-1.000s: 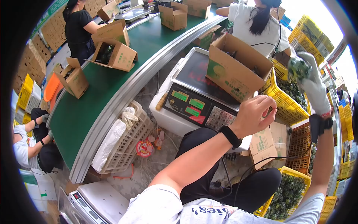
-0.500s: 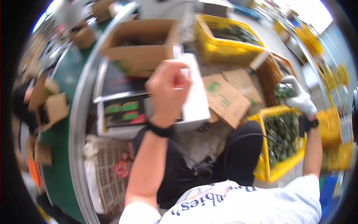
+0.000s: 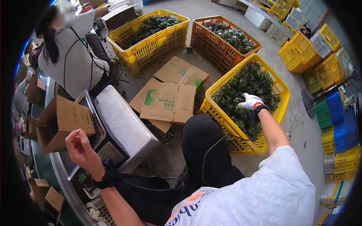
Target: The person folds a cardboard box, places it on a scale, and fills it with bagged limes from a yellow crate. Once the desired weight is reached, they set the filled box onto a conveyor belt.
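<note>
My left hand (image 3: 83, 151), bare, is beside the near side of an open cardboard box (image 3: 76, 116). Its fingers are curled in, with nothing visible between them. The box sits on a metal-topped scale (image 3: 100, 128), and part of its inside is dark. My right hand (image 3: 249, 101), in a white glove, rests on dark green leafy-looking items (image 3: 260, 81) in a yellow crate (image 3: 281, 84). Its thumb and fingers are apart, and no held item shows.
A white foam box (image 3: 124, 124) stands beside the scale. Flattened cartons (image 3: 160, 101) lie on the floor. A yellow crate (image 3: 160, 43) and an orange crate (image 3: 211, 49) hold similar items. A co-worker (image 3: 71, 56) sits at upper left, near cables.
The view has swung to the right. My right hand, which held a dark green item near the crate, is now spread on the contents. My left hand is now beside the cardboard box.
</note>
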Action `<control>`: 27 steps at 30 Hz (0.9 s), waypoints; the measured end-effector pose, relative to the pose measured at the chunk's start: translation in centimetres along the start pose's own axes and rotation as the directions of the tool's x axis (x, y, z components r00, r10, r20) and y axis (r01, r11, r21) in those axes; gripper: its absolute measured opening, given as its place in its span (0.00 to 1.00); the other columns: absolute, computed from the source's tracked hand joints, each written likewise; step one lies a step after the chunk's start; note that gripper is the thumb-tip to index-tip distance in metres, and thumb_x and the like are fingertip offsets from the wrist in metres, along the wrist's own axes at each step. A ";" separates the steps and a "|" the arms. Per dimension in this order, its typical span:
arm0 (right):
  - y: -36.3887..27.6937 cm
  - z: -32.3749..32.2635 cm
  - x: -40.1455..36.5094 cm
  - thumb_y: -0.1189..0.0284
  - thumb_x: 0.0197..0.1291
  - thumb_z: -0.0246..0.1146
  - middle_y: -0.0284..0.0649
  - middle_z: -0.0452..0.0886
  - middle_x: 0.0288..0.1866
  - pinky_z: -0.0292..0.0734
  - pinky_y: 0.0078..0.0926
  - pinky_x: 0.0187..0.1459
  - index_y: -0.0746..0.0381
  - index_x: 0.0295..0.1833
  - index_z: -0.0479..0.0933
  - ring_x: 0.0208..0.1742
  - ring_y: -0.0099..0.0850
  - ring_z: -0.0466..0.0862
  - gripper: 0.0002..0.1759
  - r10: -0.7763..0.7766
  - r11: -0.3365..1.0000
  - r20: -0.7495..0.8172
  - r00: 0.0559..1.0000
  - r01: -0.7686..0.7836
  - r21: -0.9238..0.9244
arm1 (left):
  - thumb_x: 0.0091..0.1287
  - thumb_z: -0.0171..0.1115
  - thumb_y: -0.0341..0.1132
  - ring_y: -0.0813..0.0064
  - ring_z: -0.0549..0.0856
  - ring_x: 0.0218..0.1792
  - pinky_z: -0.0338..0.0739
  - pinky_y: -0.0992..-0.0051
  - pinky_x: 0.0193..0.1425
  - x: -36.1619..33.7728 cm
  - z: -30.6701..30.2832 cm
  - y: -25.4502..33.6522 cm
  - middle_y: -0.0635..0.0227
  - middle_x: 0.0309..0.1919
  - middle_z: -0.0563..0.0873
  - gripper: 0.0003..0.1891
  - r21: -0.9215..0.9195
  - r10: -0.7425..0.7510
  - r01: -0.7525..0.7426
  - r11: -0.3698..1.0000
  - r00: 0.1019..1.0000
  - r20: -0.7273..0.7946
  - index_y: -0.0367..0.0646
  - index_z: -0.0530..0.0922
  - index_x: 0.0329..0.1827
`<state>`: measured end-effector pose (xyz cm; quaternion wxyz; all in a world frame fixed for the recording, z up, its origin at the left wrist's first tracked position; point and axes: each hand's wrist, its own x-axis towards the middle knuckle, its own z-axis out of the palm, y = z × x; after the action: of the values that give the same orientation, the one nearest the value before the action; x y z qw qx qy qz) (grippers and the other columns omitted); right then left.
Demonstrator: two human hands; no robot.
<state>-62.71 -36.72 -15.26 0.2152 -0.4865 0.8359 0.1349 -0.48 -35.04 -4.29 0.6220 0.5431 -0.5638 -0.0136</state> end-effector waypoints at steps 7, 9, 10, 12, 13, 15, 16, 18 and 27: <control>-2.0 6.3 3.7 0.49 0.51 0.76 0.53 0.83 0.62 0.75 0.41 0.66 0.57 0.73 0.70 0.63 0.48 0.82 0.46 0.215 0.962 -0.233 0.949 -0.165 0.218 | 0.76 0.64 0.33 0.89 0.70 0.32 0.64 0.85 0.36 -0.1 0.9 -1.0 0.79 0.31 0.75 0.04 0.016 -0.028 0.027 0.999 0.998 0.050 0.42 0.80 0.45; -1.3 5.5 3.1 0.53 0.49 0.77 0.50 0.85 0.57 0.78 0.40 0.60 0.58 0.66 0.73 0.58 0.47 0.85 0.40 0.103 0.935 -0.185 0.977 -0.032 0.353 | 0.76 0.63 0.32 0.89 0.70 0.32 0.64 0.85 0.36 0.0 1.4 -0.8 0.80 0.31 0.75 0.04 0.004 -0.022 0.022 1.000 0.999 0.048 0.41 0.80 0.44; -1.0 5.1 2.1 0.56 0.48 0.77 0.48 0.85 0.51 0.79 0.39 0.54 0.60 0.61 0.74 0.52 0.45 0.86 0.36 0.106 0.922 -0.166 0.980 -0.034 0.386 | 0.76 0.63 0.31 0.89 0.70 0.31 0.65 0.85 0.36 0.0 1.7 -0.6 0.80 0.31 0.75 0.03 -0.012 -0.020 0.021 1.000 0.999 0.040 0.41 0.80 0.44; 0.6 6.4 2.8 0.57 0.51 0.75 0.43 0.84 0.47 0.77 0.34 0.53 0.61 0.59 0.74 0.48 0.38 0.83 0.33 0.101 0.829 -0.256 0.961 0.061 0.555 | 0.75 0.63 0.30 0.89 0.70 0.31 0.65 0.85 0.36 0.0 2.2 0.0 0.79 0.31 0.75 0.03 -0.022 -0.034 0.035 0.999 0.999 0.042 0.41 0.80 0.44; 1.4 7.0 3.4 0.57 0.53 0.74 0.41 0.83 0.47 0.77 0.33 0.53 0.61 0.59 0.75 0.47 0.35 0.82 0.32 0.096 0.743 -0.314 0.945 0.142 0.654 | 0.75 0.63 0.29 0.89 0.71 0.31 0.65 0.85 0.36 0.0 2.2 0.4 0.79 0.31 0.75 0.02 -0.022 -0.043 0.044 0.999 0.998 0.044 0.41 0.80 0.44; 0.3 4.9 1.5 0.60 0.58 0.70 0.39 0.83 0.47 0.77 0.30 0.51 0.61 0.63 0.74 0.46 0.31 0.81 0.29 0.063 0.666 -0.473 0.879 0.316 0.676 | 0.73 0.64 0.28 0.89 0.72 0.28 0.66 0.84 0.33 0.0 2.5 1.2 0.79 0.26 0.77 0.01 -0.089 -0.062 0.066 0.994 0.997 0.042 0.41 0.81 0.42; -1.0 3.0 0.9 0.65 0.60 0.68 0.38 0.82 0.49 0.77 0.29 0.52 0.60 0.64 0.74 0.47 0.31 0.81 0.27 -0.042 0.639 -0.527 0.849 0.428 0.639 | 0.71 0.66 0.28 0.88 0.73 0.25 0.66 0.83 0.31 0.1 2.5 1.8 0.78 0.23 0.77 0.02 -0.054 -0.070 0.072 0.996 0.997 0.039 0.41 0.81 0.41; -7.0 -2.4 -3.0 0.72 0.62 0.63 0.37 0.80 0.54 0.76 0.29 0.59 0.61 0.65 0.72 0.54 0.29 0.80 0.25 -0.257 0.262 -0.431 0.865 0.491 0.831 | 0.68 0.68 0.30 0.86 0.73 0.21 0.67 0.81 0.27 0.0 2.3 1.6 0.74 0.21 0.76 0.04 -0.074 -0.027 0.032 0.997 0.997 0.065 0.41 0.81 0.41; -44.8 -16.2 -28.5 0.71 0.65 0.67 0.37 0.81 0.56 0.77 0.22 0.59 0.61 0.69 0.72 0.55 0.23 0.81 0.27 -0.818 -0.388 -0.537 -0.208 0.888 0.248 | 0.65 0.68 0.29 0.79 0.74 0.19 0.68 0.76 0.25 -0.5 1.4 2.0 0.71 0.20 0.74 0.04 -0.155 0.065 -0.047 0.987 0.992 0.111 0.44 0.80 0.38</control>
<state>-15.06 -44.21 12.12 0.3240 -0.8573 0.1363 -0.3760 -2.88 -34.87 -3.55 0.6282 0.4763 -0.6112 -0.0702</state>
